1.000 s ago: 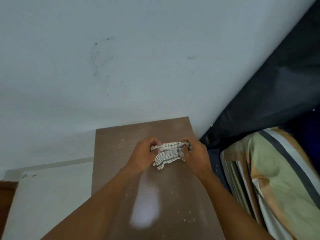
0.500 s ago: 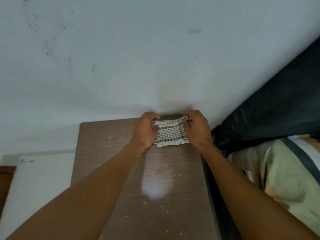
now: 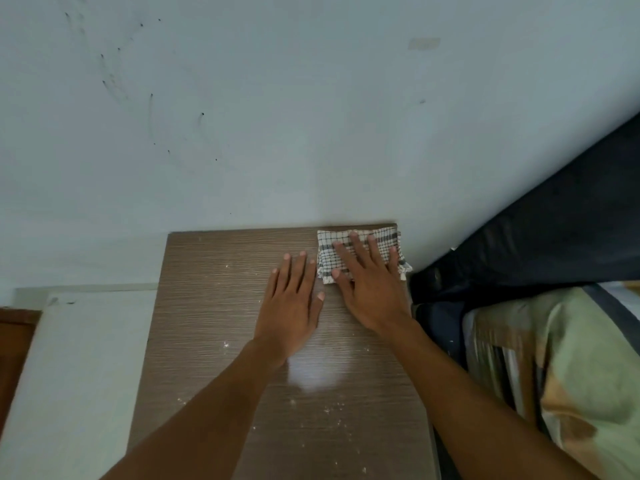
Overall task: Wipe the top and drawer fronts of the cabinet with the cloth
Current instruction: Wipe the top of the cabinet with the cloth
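Two flat, straight-fingered hands: right hand [image 3: 370,289] presses cloth [image 3: 325,249] onto cabinet [image 3: 214,306], left hand [image 3: 289,306] rests beside.

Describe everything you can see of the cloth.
The cloth is white with a dark check and bolder stripes toward its right side, woven fabric, fringed at the right edge. It lies flat on the cabinet top, far right corner, by the wall. The right hand presses it with straight, spread fingers; the left hand rests beside it.
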